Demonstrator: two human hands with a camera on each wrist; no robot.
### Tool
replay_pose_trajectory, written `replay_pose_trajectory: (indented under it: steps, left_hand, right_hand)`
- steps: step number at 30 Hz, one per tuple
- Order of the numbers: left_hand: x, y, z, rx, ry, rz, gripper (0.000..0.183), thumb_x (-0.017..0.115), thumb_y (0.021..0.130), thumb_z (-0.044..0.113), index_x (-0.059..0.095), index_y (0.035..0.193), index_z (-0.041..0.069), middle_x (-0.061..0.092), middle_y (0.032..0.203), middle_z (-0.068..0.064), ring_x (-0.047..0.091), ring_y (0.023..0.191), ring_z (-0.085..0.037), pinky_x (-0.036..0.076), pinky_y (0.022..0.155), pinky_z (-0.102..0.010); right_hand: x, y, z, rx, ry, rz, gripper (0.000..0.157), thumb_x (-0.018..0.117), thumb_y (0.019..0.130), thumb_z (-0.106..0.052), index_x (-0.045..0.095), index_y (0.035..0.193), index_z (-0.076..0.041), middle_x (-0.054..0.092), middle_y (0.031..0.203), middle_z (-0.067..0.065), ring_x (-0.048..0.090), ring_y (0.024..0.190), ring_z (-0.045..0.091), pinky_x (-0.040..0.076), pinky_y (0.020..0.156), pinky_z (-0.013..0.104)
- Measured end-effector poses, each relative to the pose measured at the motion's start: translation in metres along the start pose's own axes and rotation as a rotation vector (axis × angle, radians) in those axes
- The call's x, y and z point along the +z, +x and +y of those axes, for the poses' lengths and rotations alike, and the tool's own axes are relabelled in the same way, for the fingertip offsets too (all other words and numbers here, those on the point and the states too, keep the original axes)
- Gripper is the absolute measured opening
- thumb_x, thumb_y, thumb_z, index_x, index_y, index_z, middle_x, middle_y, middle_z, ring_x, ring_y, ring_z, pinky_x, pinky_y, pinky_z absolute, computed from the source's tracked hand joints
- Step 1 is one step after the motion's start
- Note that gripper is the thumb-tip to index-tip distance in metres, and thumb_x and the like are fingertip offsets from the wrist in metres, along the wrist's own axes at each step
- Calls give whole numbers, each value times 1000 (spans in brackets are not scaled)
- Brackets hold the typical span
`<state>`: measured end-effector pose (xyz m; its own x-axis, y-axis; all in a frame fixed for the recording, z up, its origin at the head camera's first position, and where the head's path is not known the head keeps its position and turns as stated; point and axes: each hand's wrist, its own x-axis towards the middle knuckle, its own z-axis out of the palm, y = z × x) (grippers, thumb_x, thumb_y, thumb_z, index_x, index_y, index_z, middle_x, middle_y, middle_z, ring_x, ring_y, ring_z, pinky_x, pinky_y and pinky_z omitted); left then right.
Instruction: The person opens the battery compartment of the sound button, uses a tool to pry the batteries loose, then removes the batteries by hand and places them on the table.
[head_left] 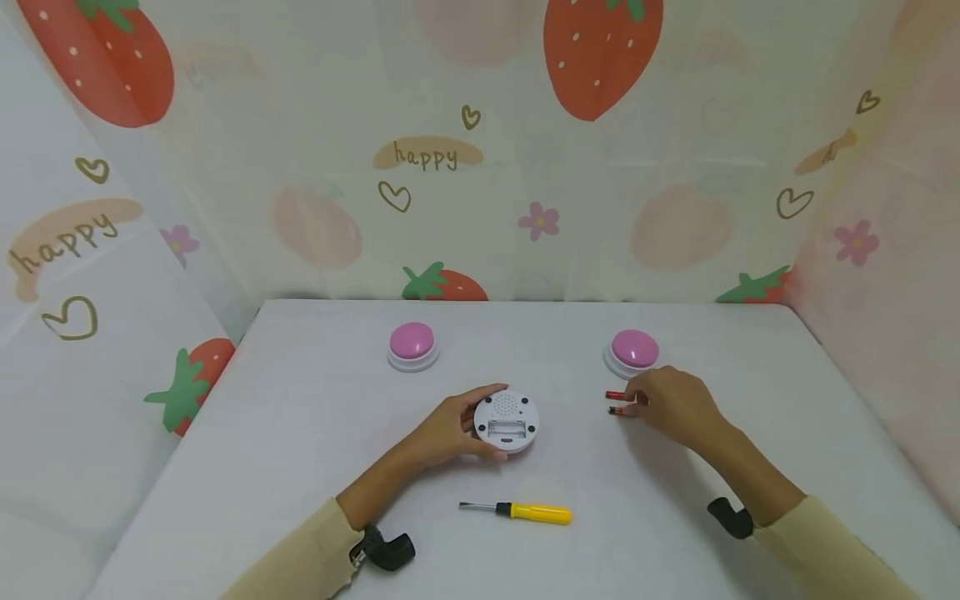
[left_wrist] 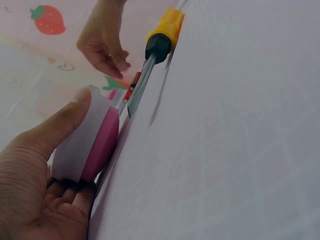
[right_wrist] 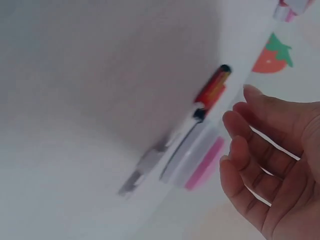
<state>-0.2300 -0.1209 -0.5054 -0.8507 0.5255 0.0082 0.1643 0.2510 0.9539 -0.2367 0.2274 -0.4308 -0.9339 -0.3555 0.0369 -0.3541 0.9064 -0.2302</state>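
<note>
My left hand (head_left: pixel 450 431) grips a round white-and-pink push button (head_left: pixel 507 407) by its rim. Its white underside faces up, showing a bare battery compartment with metal contacts; in the left wrist view the pink dome (left_wrist: pixel 102 145) points down near the table. My right hand (head_left: pixel 671 406) hovers beside two small red batteries (head_left: pixel 615 395) that lie on the table. In the right wrist view the fingers (right_wrist: pixel 235 150) are loosely bent with nothing between them, and the batteries (right_wrist: pixel 214 91) lie apart from the fingertips. A blurred grey piece (right_wrist: pixel 145 167) lies past the batteries there.
A yellow-handled screwdriver (head_left: pixel 538 513) lies in front of the left hand, its blade to the left. Two more pink push buttons stand dome up toward the back, one on the left (head_left: pixel 412 343) and one on the right (head_left: pixel 633 350), close behind the right hand.
</note>
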Motion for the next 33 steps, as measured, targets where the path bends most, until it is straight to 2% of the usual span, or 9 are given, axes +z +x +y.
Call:
replay_pose_trajectory:
  steps: [7,11,18,23,27,33]
  left_hand:
    - [0,0,1,1,-5,1,96,94,73,15,44,154,26,45,155,0,47,139,-19,42,109,-25]
    - [0,0,1,2,-4,4,95,94,72,14,44,154,24,46,154,1,48,138,-19,42,109,-25]
    - [0,0,1,-3,-23,2,97,94,72,15,42,154,24,47,153,0,48,137,-19,43,109,-26]
    - [0,1,1,3,-43,-5,95,94,71,13,42,151,20,52,148,-2,52,133,-18,44,108,-25]
    - [-1,1,1,12,-38,-7,92,94,72,13,44,149,18,54,145,-1,53,132,-18,45,107,-24]
    - [-1,0,1,24,-55,-16,90,93,73,11,45,149,16,55,144,-2,54,131,-19,46,107,-25]
  right_hand:
    - [-3,-4,-35,-84,68,6,21,85,83,-15,79,103,-10,68,78,-6,56,69,12,48,58,25]
    - [4,-1,-55,-73,89,-29,26,85,84,-19,78,108,-12,66,78,-8,54,68,11,47,57,24]
    - [17,5,-82,-32,156,-115,54,85,83,-28,67,132,-13,71,94,-4,56,74,12,50,59,24]
    - [26,7,-92,-47,207,-141,67,86,82,-28,60,141,-12,72,100,-1,57,72,11,51,61,23]
    - [32,9,-95,-65,219,-145,66,86,82,-25,60,141,-11,72,100,-2,56,72,10,51,62,23]
    - [37,10,-99,-45,273,-160,65,86,83,-22,59,142,-10,71,98,-2,56,72,11,52,64,23]
